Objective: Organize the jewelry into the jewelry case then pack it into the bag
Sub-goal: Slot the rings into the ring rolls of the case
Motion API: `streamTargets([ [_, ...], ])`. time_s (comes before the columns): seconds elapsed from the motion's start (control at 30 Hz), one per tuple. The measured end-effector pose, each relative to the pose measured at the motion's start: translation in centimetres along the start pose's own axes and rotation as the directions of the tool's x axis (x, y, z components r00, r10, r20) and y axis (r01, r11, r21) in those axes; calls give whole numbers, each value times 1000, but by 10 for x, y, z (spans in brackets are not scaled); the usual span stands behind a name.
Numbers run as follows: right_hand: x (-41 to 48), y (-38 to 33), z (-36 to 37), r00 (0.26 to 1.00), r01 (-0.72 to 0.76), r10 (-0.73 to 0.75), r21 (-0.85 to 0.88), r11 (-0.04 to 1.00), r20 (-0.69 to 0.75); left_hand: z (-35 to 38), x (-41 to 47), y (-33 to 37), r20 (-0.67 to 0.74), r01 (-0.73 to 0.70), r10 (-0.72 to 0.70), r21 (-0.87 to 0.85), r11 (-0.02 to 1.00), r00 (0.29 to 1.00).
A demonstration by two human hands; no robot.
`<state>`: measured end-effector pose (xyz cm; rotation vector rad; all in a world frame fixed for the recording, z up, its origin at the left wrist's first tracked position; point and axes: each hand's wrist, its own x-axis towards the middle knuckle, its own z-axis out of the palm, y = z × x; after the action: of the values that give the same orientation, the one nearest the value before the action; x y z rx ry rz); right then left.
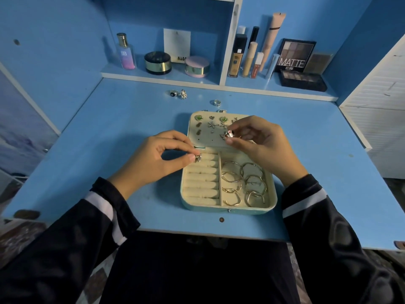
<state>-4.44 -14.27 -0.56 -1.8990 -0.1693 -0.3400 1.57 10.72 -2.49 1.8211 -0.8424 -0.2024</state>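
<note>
Case lies open on the counter, bangles and earrings already in. Left hand pinches a ring over the rolls; right hand pinches a second ring. Loose rings wait at 12 o'clock (no bag visible).
</note>
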Motion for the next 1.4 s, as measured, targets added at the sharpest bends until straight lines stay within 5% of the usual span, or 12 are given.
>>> streamTargets([
  [0.37, -12, -15, 7, 994, 8, 6, -123, 992, 109, 1, 0, -2, 18, 52, -51, -48, 998, 999],
  [0.7, -21, -24, 27, 995, -8, 27, -200, 980, 93, 6, 5, -10, -220, -108, 181, 305, 946, 959],
  [1.0, -23, -29, 33, 996, 27, 0, -288, 957, 93, 7, 7, -11, -47, 48, -36, 292, 955, 998],
  [1.4, -27, -25, 33, 969, 230, -166, -424, 876, 182, 7, 5, -10, -21, 44, -39, 305, 951, 999],
])
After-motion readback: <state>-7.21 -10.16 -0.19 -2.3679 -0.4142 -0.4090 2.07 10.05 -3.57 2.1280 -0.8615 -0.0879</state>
